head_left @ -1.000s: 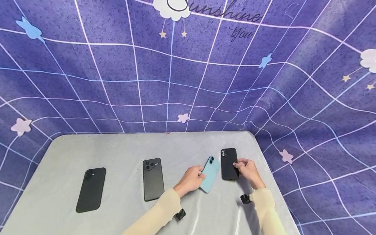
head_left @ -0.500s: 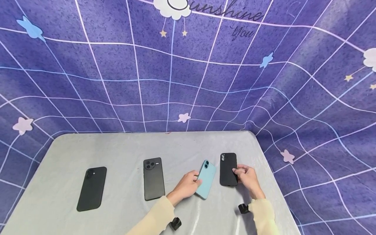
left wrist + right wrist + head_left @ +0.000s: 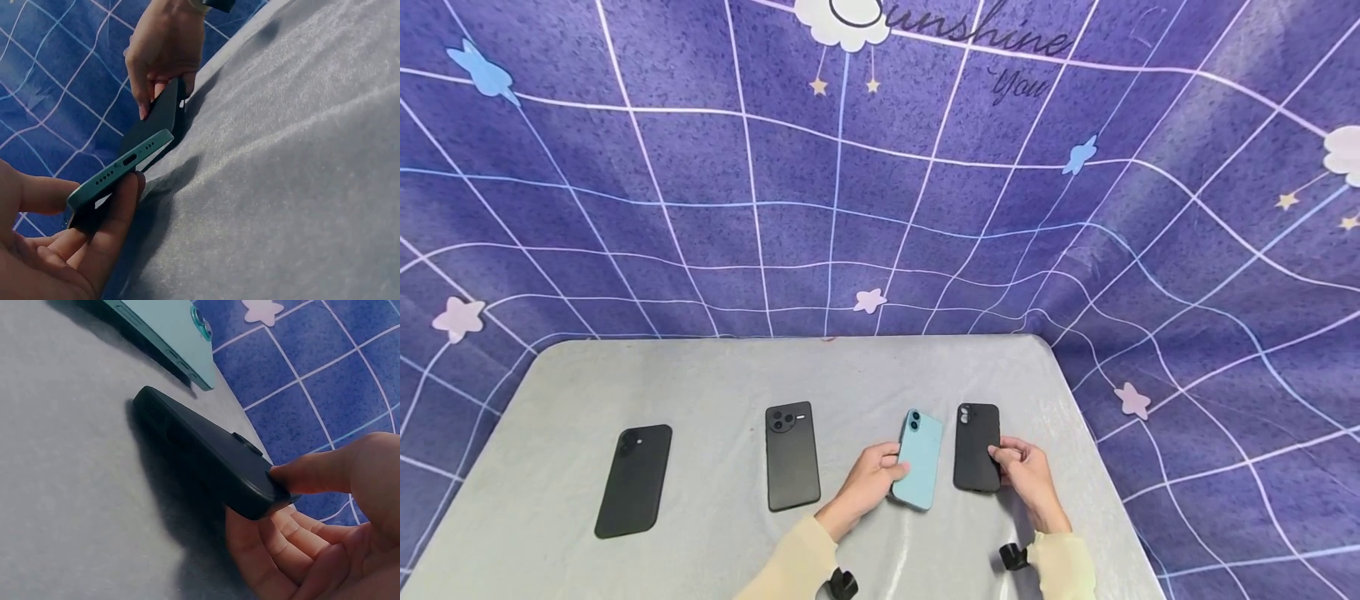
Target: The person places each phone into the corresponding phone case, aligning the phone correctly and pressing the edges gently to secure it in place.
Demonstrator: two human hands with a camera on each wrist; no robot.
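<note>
My left hand pinches a light turquoise phone by its left edge, thumb on the back and fingers underneath. Its twin camera lenses face up, and the left wrist view shows the charging port end raised off the cloth. On the right, my right hand grips a black phone case at its right edge, with the thumb on top. Pale light shows through the case's camera cutout. In the right wrist view the case tilts above the cloth, apart from the phone.
A dark grey phone with a round camera block lies left of my left hand. Farther left is another black phone. Grey cloth covers the table, and a purple grid-patterned curtain hangs behind and along the right side.
Both hands have drawn back toward me and slightly left, bringing the turquoise phone and the black phone case with them. The turquoise phone has turned more upright in the head view.
</note>
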